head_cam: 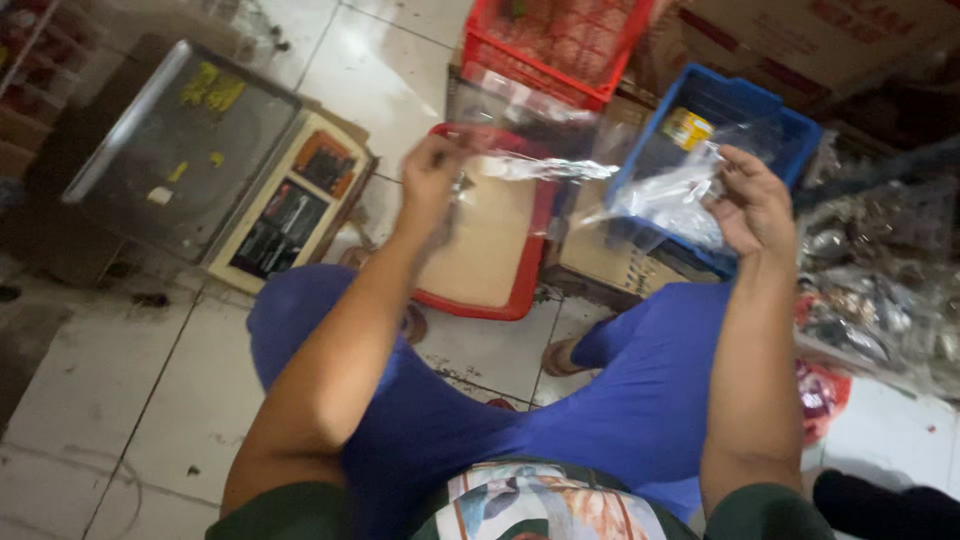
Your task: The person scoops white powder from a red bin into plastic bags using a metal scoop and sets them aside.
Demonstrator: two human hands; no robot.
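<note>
Biggest worry right now: this clear plastic bag [640, 185] is so thin and floppy that if I pull the two ends unevenly it could tear or just slip out of my fingers, and it would drop onto the dirty tile floor [120, 400] between my knees. The picture is blurry from motion too, so I honestly can't tell how firm either pinch is.

My left hand [435, 165] is closed, pinching one stretched-out end of the bag, and my right hand [752, 205] is closed on the crumpled bunch at the other end. The bag hangs in the air between them, above the red tray [530, 270] and the blue crate [775, 115], both on the floor beyond my knees. It looks see-through, wrinkled and shiny, and whether anything's inside I can't make out.
</note>
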